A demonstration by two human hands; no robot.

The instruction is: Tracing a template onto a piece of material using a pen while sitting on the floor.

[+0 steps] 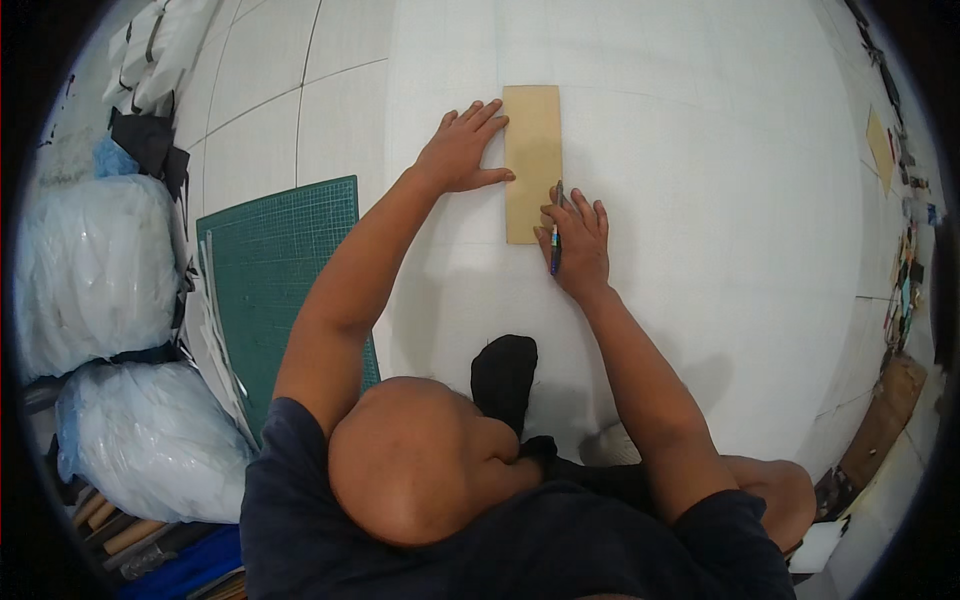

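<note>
A tan rectangular piece, seemingly cardboard (533,150), lies flat on a large white sheet (697,187) spread over the floor. My left hand (466,150) rests at its left edge, fingers spread, with fingertips and thumb touching that edge; nothing is held in it. My right hand (577,240) is at the lower right of the tan piece and grips a dark pen (556,251) between thumb and fingers. The pen's upper end reaches the right edge of the piece. The right thumb touches the tan piece near its lower right corner.
To the left lies a green cutting mat (281,277) on the tiled floor, with white strips on its left side. Beyond it stand plastic-wrapped white bundles (97,274). Rolls (135,536) lie at the lower left. Small tools and scraps line the far right. My black-socked foot (505,375) is on the sheet.
</note>
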